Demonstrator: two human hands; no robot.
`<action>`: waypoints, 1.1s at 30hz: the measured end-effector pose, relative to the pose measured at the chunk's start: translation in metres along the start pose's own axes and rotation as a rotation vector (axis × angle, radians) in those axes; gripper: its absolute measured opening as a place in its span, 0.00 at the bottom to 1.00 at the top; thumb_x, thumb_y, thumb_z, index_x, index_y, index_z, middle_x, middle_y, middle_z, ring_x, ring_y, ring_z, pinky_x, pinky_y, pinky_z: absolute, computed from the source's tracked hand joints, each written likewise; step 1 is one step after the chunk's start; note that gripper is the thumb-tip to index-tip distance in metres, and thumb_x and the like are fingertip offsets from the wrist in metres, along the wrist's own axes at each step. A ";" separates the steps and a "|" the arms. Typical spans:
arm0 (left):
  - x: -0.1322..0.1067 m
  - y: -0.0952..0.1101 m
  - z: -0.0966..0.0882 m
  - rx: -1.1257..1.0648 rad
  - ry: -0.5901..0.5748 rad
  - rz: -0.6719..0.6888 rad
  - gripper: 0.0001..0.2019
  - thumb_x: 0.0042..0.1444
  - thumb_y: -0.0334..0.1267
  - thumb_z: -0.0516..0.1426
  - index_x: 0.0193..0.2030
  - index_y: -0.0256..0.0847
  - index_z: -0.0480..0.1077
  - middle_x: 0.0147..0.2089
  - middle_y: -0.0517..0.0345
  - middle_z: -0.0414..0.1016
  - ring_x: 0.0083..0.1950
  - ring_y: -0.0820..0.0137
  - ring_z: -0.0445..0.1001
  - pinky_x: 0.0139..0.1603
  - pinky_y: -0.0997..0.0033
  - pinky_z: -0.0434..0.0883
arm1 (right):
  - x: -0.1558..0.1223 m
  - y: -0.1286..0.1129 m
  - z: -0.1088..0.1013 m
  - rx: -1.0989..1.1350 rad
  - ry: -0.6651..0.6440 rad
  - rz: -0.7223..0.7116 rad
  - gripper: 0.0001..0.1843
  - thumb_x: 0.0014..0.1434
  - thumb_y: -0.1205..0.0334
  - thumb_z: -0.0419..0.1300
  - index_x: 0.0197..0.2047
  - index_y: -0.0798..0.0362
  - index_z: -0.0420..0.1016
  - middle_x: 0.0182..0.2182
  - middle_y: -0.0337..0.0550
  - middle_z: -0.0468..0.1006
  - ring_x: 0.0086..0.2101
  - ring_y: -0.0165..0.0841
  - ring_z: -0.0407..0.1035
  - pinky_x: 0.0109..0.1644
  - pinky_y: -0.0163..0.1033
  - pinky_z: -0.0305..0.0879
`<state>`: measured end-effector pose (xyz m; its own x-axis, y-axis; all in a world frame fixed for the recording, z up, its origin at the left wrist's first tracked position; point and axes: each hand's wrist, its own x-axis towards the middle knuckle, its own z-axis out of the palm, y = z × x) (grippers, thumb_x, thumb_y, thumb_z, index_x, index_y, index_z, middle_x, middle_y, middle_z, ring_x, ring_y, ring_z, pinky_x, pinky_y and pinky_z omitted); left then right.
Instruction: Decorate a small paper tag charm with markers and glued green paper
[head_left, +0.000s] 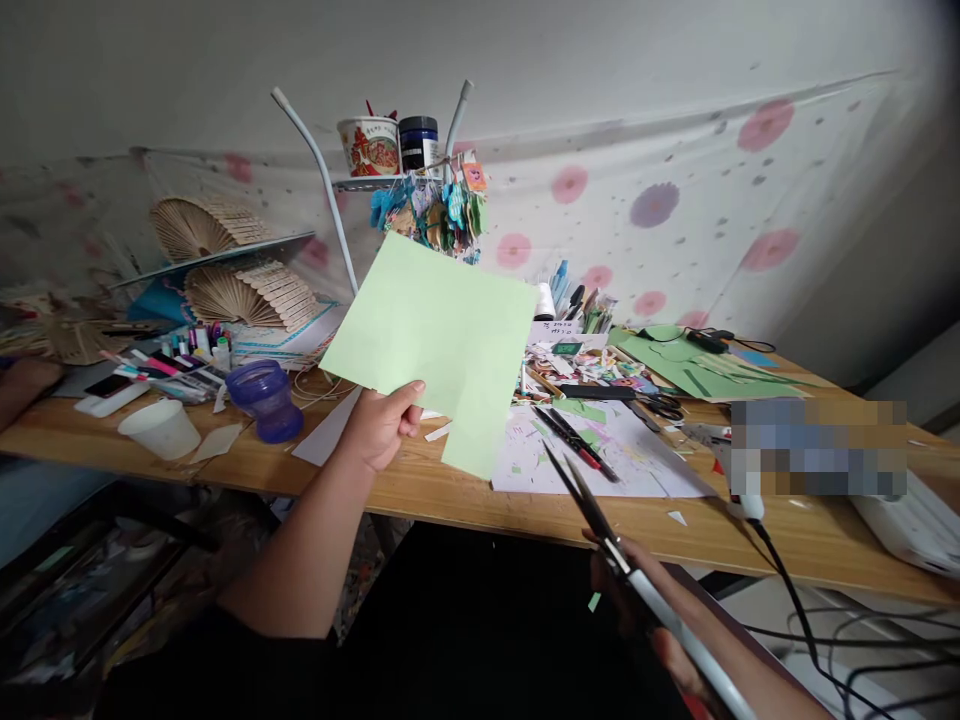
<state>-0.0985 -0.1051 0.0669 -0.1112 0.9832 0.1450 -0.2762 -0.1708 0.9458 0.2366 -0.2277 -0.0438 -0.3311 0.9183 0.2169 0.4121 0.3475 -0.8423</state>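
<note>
My left hand [381, 423] is closed on the lower edge of a light green sheet of paper [435, 335], holding it up tilted above the wooden table [465, 495]. My right hand [637, 600] is low at the table's near edge, wrapped round the grey handles of a pair of scissors [600, 520]. The scissor blades are slightly apart and point up and left toward the paper's lower corner, a short gap away from it.
On the table lie paper scraps and pens on a white sheet [600, 450], green cut paper [690, 365], a purple jar [266, 398], a white cup [161, 428], markers [169, 365] and stick fans [247, 290]. A rack [409, 165] stands behind. Cables [795, 610] hang right.
</note>
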 end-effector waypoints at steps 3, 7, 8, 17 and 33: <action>0.002 0.007 -0.004 0.080 -0.124 -0.075 0.13 0.39 0.38 0.67 0.25 0.36 0.67 0.13 0.69 0.60 0.13 0.84 0.54 0.15 0.82 0.53 | 0.005 0.003 -0.017 -0.035 -0.013 0.072 0.31 0.59 0.44 0.55 0.62 0.48 0.66 0.47 0.55 0.78 0.41 0.47 0.75 0.44 0.48 0.73; 0.005 0.010 -0.001 0.156 -0.242 -0.124 0.11 0.40 0.38 0.67 0.22 0.36 0.69 0.13 0.66 0.62 0.13 0.83 0.54 0.14 0.82 0.53 | 0.023 -0.021 -0.026 -0.067 -0.111 -0.016 0.29 0.60 0.45 0.54 0.60 0.49 0.67 0.41 0.53 0.80 0.38 0.44 0.75 0.41 0.44 0.73; 0.006 0.010 0.000 0.167 -0.265 -0.130 0.11 0.41 0.37 0.67 0.21 0.36 0.69 0.13 0.65 0.62 0.13 0.83 0.55 0.13 0.81 0.53 | 0.028 -0.028 -0.026 -0.060 -0.119 -0.036 0.28 0.61 0.44 0.53 0.59 0.49 0.68 0.39 0.52 0.79 0.35 0.42 0.74 0.39 0.43 0.72; 0.015 -0.002 0.010 0.251 -0.409 -0.175 0.12 0.40 0.36 0.67 0.17 0.37 0.69 0.10 0.62 0.61 0.11 0.81 0.55 0.12 0.80 0.52 | 0.041 -0.051 -0.014 -0.006 -0.277 -0.010 0.23 0.64 0.40 0.44 0.39 0.51 0.66 0.27 0.41 0.67 0.26 0.31 0.59 0.30 0.36 0.60; 0.042 -0.037 0.021 0.286 -0.509 -0.300 0.13 0.35 0.39 0.69 0.15 0.36 0.69 0.08 0.61 0.60 0.10 0.81 0.53 0.12 0.79 0.52 | 0.029 -0.023 0.001 0.015 -0.077 0.088 0.23 0.61 0.44 0.53 0.45 0.55 0.74 0.28 0.42 0.72 0.29 0.35 0.65 0.33 0.38 0.64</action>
<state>-0.0727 -0.0559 0.0440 0.4162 0.9054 -0.0844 0.0473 0.0712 0.9963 0.2170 -0.2089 -0.0185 -0.3590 0.9275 0.1040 0.4299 0.2633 -0.8636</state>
